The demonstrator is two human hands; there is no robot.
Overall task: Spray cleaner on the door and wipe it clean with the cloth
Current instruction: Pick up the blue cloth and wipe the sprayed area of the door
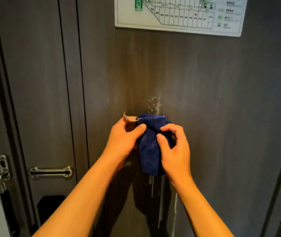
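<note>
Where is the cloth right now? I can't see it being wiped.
Centre of the head view: the blue cloth is bunched between both hands, before the door.

Floor plan [179,14] top cut off

Floor-plan sign [180,13], white with green markings, fixed top right. Metal swing-bar latch [50,172] low on the left, lying horizontal. Its metal catch plate [4,167] sits on the frame further left. Black lock body [51,205] below the latch.
</note>
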